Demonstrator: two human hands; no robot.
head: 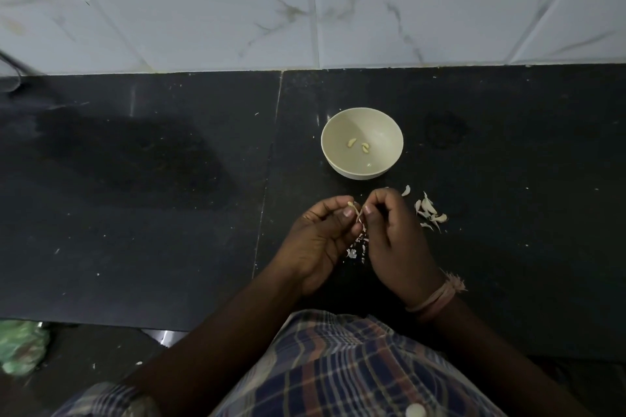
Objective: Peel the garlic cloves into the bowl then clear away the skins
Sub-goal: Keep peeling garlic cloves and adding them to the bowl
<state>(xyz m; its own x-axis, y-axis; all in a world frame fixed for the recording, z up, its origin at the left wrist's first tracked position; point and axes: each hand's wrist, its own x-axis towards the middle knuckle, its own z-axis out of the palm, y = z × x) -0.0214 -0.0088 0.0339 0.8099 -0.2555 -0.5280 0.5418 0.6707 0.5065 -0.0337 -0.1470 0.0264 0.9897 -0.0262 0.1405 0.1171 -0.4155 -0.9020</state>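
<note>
Head view: left hand (318, 234) and right hand (393, 230) pinch a small pale garlic clove (354, 208), stripping skin; next, drop it in the cream round bowl (342, 166).

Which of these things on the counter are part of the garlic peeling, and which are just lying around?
Part of the job:
- left hand and right hand, pinching a garlic clove
- bowl with peeled cloves
- unpeeled cloves
- skin scraps

Lying about:
- green bag
- dark cable

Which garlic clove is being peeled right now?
The clove pinched between both hands, left hand and right hand; the others lie in the bowl.
</note>
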